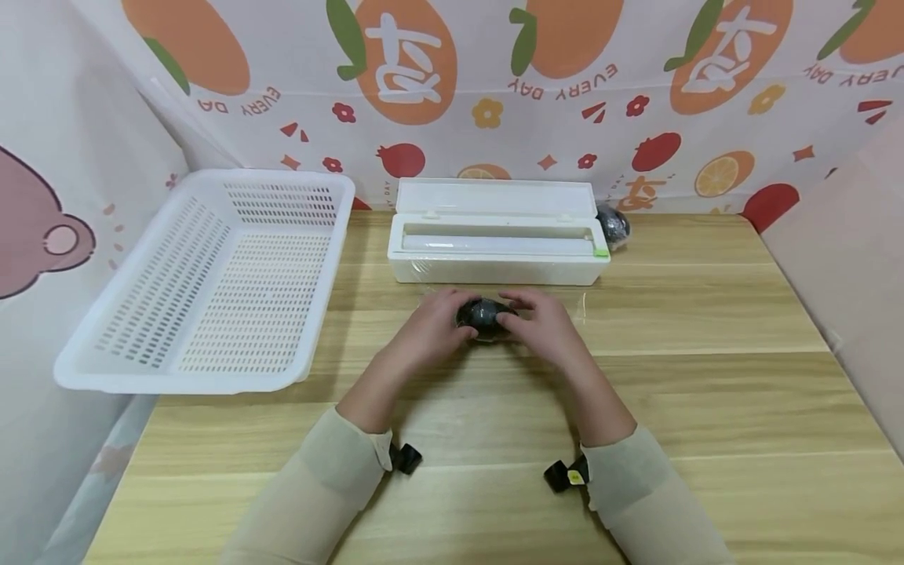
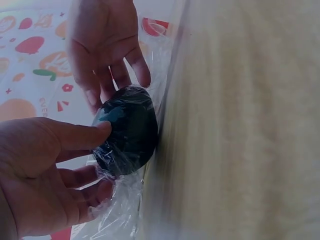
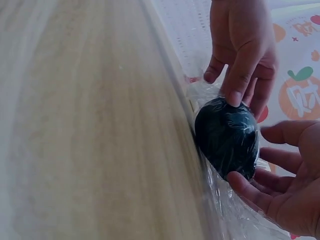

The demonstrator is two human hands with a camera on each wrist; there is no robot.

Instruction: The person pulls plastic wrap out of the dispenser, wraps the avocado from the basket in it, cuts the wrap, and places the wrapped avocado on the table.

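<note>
A dark, egg-shaped, avocado-like fruit (image 1: 484,312) lies on the table, with clear cling film (image 2: 122,200) over its surface and bunched around it. My left hand (image 1: 435,326) holds it from the left, thumb on top and the other fingers curled by the film in the left wrist view. From the opposite side my right hand (image 1: 544,326) holds its other end, thumb against the skin and fingers bent around the far side. Just beyond the hands stands a white cling film dispenser (image 1: 494,271), lid raised, a film roll (image 1: 494,244) inside.
A white slotted plastic basket (image 1: 321,314) sits at the left of the wooden table (image 1: 706,392). Behind the dispenser's right end is another dark, film-wrapped round item (image 1: 613,225). A fruit-print cloth (image 1: 537,133) hangs along the back edge.
</note>
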